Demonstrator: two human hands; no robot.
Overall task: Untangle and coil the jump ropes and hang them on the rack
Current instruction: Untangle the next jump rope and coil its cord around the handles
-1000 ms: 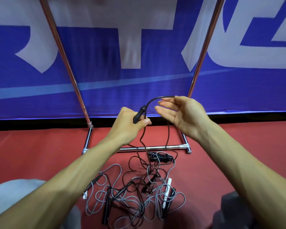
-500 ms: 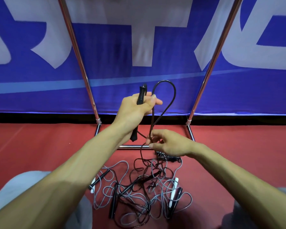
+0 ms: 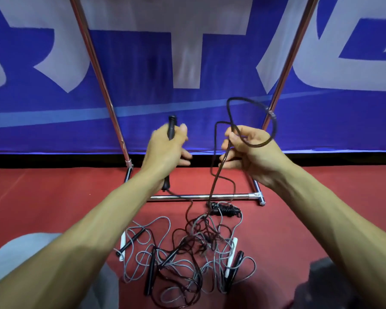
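My left hand (image 3: pixel 165 148) grips an upright black jump-rope handle (image 3: pixel 171 128), whose lower end pokes out below my wrist. My right hand (image 3: pixel 252 150) pinches the dark rope (image 3: pixel 252 101), which makes a loop above and around my fingers. From both hands the rope trails down into a tangled pile of grey and dark ropes (image 3: pixel 187 253) with black and white handles on the red floor. A coiled black rope bundle (image 3: pixel 225 209) lies by the chrome rack's base bar (image 3: pixel 201 196). The rack's two slanted uprights (image 3: pixel 96 63) rise behind my hands.
A blue banner with large white shapes (image 3: pixel 187 52) fills the background behind the rack. My knees show at the bottom left (image 3: pixel 31 264) and bottom right (image 3: pixel 334 286). Red floor (image 3: pixel 42 197) spreads to both sides of the pile.
My right hand rose from near the pile to the level of my left, carrying a loop of dark rope. My left hand dropped slightly with the handle. The hands moved apart.
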